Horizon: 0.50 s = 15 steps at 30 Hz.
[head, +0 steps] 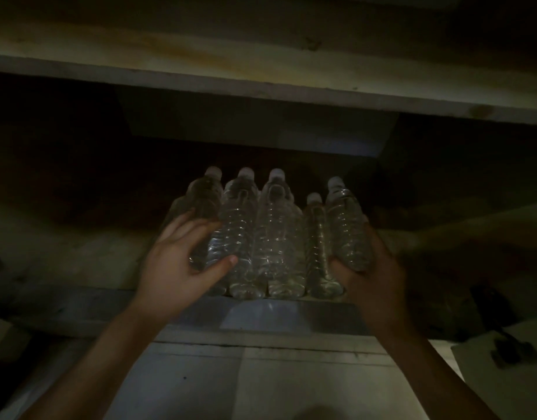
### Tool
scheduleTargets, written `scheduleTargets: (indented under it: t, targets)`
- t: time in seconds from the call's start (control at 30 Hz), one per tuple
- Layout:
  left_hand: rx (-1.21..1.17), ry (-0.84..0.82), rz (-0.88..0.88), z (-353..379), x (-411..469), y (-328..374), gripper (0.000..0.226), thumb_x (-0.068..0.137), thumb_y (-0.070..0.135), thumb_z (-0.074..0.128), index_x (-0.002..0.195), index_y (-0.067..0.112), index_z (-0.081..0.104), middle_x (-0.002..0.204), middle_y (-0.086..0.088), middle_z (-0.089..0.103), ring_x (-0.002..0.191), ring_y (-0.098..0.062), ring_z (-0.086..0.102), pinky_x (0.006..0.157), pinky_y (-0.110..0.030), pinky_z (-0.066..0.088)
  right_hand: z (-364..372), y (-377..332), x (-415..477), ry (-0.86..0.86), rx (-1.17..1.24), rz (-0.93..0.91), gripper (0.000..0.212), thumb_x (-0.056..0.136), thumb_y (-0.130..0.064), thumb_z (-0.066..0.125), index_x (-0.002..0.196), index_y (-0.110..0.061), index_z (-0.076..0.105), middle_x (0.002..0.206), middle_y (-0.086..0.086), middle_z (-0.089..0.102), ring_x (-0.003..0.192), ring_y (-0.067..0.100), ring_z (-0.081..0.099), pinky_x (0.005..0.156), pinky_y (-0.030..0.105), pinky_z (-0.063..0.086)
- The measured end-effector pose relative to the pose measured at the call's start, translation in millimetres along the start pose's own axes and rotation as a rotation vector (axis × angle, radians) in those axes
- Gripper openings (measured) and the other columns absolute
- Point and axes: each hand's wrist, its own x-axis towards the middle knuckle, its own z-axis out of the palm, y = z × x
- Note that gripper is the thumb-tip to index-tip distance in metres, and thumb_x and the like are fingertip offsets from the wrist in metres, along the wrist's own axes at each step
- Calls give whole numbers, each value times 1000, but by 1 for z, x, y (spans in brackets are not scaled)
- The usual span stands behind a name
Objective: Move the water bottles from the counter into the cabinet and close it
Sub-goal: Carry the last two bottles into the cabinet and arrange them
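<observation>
head view: one dim camera, looking into the cabinet.
water bottles: clear ribbed plastic water bottles (276, 237) with white caps, upright in a tight row at the front of the pale cabinet shelf (291, 313); five caps show.
left hand: left hand (182, 256) has its fingers spread against the leftmost bottle (203, 201) and its thumb on the next one; cannot tell if it truly grips or only steadies.
right hand: right hand (370, 268) cups the rightmost bottle (346, 225) from below and outside. That bottle's base sits higher than the others', so it looks not yet set down.
step in hand: probably seating the rightmost bottle and squaring the row.
how to do it well: lower the base flat beside the short-looking neighbour (317, 237) and don't nudge it. Brace the left end while the right pushes in, then slide the whole row deeper, away from the lip.
edges: bottle bases are near the shelf's front edge, a tipping risk. The wooden upper shelf board (261, 71) is well above the caps.
open room: dark space lies behind and on both sides of the row; depth is hard to judge.
door: not identifiable; closing is not yet done.
</observation>
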Motion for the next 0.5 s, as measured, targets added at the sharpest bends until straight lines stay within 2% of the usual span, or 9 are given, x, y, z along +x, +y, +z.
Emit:
scheduleTargets:
  t: [0.1, 0.17, 0.23, 0.3, 0.4, 0.5]
  targets:
    - [5, 3, 9, 0, 0, 0, 67, 71, 66, 56, 124, 25, 63, 124, 14, 60, 136, -15, 36, 103, -33, 33, 2, 0, -3, 51, 130, 45, 64, 72, -17, 79, 128, -40, 60, 115, -19, 69, 110, 6, 64, 95, 44, 54]
    - [1, 9, 11, -1, 0, 1, 68, 71, 66, 55, 124, 25, 63, 121, 18, 55, 135, -9, 33, 101, -32, 32, 5, -3, -9, 59, 149, 14, 61, 71, -22, 77, 127, -35, 61, 117, -14, 69, 110, 8, 65, 93, 45, 56]
    - [-6, 5, 4, -1, 0, 2, 69, 70, 67, 55, 125, 27, 63, 122, 19, 54, 135, -7, 30, 100, -31, 31, 10, -8, -16, 44, 168, -60, 62, 72, -25, 75, 131, -34, 59, 126, -10, 66, 119, 12, 61, 96, 44, 54]
    - [-11, 2, 4, -1, 0, 1, 68, 70, 67, 56, 125, 27, 63, 124, 17, 57, 136, -8, 32, 100, -30, 32, 15, -11, -20, 7, 228, -102, 60, 75, -16, 74, 131, -31, 60, 129, -11, 64, 123, 11, 59, 99, 38, 52]
    - [-16, 4, 7, 0, 0, -2, 66, 71, 66, 57, 124, 26, 63, 125, 13, 61, 137, -11, 34, 102, -31, 33, 23, -22, -23, -54, 344, -80, 52, 78, 3, 74, 122, -24, 65, 105, -15, 74, 100, 2, 68, 84, 21, 56]
    - [-10, -7, 11, 0, 0, -3, 67, 71, 67, 57, 125, 26, 63, 126, 11, 62, 138, -14, 35, 102, -32, 34, 28, -23, -25, -68, 331, -58, 54, 79, -3, 76, 127, -24, 62, 110, -14, 72, 103, 0, 67, 89, 24, 56]
